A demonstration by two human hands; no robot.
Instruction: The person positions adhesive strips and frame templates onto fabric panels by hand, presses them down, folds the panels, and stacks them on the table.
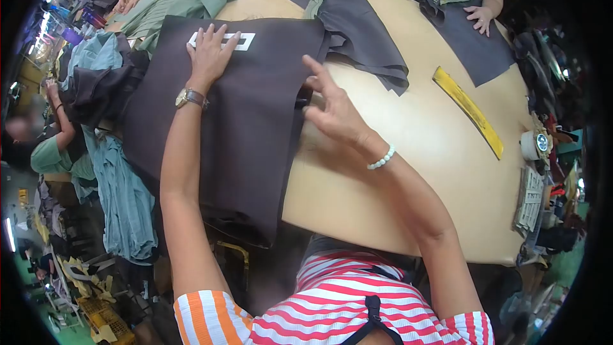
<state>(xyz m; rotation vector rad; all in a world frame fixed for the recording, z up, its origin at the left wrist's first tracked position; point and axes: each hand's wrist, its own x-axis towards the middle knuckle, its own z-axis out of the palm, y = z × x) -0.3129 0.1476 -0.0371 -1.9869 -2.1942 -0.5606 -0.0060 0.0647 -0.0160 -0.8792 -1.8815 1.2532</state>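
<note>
large dark cloth (249, 128) on a pale table (357, 198), seen from above. the cloth lies at the table's left side, its lower end hanging past the near edge; layers show along its right side. the left hand (212, 57) rests palm down near the cloth's far edge, fingers extended and spread, pressing over a white marking with a rectangular outline (248, 41) and grasping nothing. the right hand (338, 112) is at the cloth's right side, partly open, the index finger extended and the others bent; no object is seen in its hold, and whether its fingertips touch the cloth cannot be told. a watch (190, 98) circles the left wrist, a beaded bracelet (383, 157) the right. a second dark piece (364, 19) lies beyond the right hand, and a curved yellow strip (469, 112) farther right. at upper right, a co-worker's hand (480, 19) lies on another dark piece (469, 51).
</note>
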